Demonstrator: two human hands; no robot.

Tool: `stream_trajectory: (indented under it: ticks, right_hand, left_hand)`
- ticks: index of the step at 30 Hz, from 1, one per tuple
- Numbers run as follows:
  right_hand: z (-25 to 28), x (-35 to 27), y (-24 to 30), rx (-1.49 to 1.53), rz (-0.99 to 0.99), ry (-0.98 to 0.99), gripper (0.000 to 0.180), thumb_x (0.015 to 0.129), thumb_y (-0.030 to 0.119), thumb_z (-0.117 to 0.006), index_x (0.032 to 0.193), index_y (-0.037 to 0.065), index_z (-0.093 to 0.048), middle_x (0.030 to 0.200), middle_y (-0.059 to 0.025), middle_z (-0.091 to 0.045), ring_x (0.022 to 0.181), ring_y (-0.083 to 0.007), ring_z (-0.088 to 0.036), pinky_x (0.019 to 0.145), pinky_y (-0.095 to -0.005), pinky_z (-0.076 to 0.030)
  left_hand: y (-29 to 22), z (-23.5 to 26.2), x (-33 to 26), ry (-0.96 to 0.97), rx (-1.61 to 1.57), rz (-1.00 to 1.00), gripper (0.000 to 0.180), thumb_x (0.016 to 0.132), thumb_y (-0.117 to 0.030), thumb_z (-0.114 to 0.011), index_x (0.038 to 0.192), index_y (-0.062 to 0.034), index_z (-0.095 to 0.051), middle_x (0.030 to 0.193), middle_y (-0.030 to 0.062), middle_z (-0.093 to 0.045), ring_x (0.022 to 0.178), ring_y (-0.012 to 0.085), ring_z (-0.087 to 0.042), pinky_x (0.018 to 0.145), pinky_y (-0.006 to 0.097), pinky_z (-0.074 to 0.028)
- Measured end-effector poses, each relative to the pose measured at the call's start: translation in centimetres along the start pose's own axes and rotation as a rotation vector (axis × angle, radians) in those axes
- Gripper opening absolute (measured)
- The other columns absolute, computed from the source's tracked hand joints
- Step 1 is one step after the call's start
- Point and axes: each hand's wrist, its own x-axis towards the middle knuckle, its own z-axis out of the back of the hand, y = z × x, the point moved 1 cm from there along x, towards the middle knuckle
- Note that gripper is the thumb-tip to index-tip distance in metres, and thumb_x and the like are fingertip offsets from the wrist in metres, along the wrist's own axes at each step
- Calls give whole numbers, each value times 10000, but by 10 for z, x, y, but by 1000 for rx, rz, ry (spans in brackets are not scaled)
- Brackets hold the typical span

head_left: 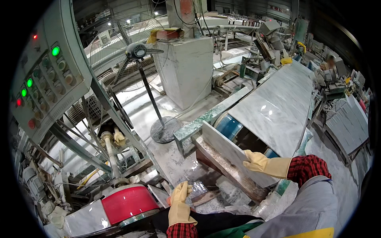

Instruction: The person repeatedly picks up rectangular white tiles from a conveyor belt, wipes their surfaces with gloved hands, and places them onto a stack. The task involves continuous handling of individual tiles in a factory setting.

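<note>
Pale grey slab (229, 154), tipped up on edge
Thin, flat and long, slanting down rightward, just below and right of the frame's centre.

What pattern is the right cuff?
Red-and-black check on the right cuff; the head view shows it best.

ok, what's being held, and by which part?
The tilted pale slab, gripped at its upper edge, toward the picture's right, by the right hand. Whether the left hand holds anything can't be told.
</note>
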Motion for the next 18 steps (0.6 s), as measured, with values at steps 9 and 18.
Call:
stream_trajectory:
  ticks: [9,18]
  right_hand:
    - [0,-1,0,-59,-55,37,472,886,323,-563,1272,68,-470,837,-256,-630,810,-433,-629,724,-509,-484]
    - [-17,9,29,210,54,110,554,840,348,-671,1316,95,-542,1004,-153,-675,915,-311,-652,824,-401,-502]
  left_hand:
    - [2,2,-3,-9,-40,-29,431,973,-369,-541,1206,-7,-576,1031,95,-700,766,121,-653,650,237,-491]
    - [-32,0,-79,-60,-223,-166,413,961,-327,-581,1174,26,-591,1105,131,-676,914,168,-668,776,266,-523]
